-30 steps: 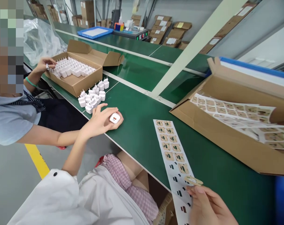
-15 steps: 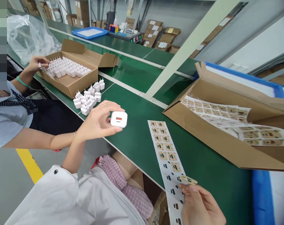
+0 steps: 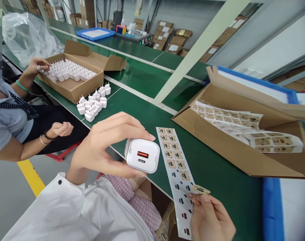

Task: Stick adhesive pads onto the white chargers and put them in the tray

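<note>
My left hand (image 3: 107, 147) grips a white charger (image 3: 142, 156) between thumb and fingers, its port face with a red slot and a smaller slot towards the camera. At the lower right, my right hand (image 3: 210, 214) pinches a thin tan sticker (image 3: 200, 189) by its edge, over the sticker sheet (image 3: 179, 180). Tan stickers remain on the far part of that sheet; its near part shows bare white backing with small dark cutout pieces. Several white chargers (image 3: 93, 103) stand with pins up on the green table (image 3: 134, 113), beyond my left hand.
An open carton (image 3: 218, 147) with more sticker sheets (image 3: 225, 117) stands at right. At left, a person's hand (image 3: 37, 67) touches chargers in another carton (image 3: 77, 90); their other hand (image 3: 62, 129) is near the table edge. A slanted beam (image 3: 197, 50) crosses the view.
My left hand and its charger are nearer the camera and further right and lower. The other person's near hand has drawn back from behind my wrist. My right hand still holds the sticker.
</note>
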`<state>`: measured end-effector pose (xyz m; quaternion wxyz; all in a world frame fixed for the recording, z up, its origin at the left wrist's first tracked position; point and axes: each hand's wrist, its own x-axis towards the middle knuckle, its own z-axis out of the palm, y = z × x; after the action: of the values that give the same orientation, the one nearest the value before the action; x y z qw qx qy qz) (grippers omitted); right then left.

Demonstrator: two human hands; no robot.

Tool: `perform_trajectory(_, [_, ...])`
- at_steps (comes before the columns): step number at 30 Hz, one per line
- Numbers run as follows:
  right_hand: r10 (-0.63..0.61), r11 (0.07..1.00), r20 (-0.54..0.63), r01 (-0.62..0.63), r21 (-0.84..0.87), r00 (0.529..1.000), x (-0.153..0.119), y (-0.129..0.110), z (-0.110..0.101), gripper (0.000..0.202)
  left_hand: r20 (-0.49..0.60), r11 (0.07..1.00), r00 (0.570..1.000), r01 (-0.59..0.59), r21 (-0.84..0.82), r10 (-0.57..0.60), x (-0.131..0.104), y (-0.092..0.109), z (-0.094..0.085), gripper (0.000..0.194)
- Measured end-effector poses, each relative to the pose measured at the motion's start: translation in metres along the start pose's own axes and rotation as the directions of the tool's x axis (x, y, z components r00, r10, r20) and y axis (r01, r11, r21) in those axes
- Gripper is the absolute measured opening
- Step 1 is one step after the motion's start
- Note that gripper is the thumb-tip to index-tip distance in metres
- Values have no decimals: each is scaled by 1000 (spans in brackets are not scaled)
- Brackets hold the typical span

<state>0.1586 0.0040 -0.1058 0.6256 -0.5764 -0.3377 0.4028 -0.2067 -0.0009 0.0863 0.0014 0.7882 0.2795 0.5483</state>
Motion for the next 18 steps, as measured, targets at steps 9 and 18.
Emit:
perform_trajectory(9, [-29,1000,18,29,6,999,0,0,1,40,-39,999,999,35,-27,-36,2,1,5,34])
perform_trajectory(18, [-4,1000,11,4,1,1000,0,-4,2,40,-51,999,998,-32,1,32,1,0,4,35])
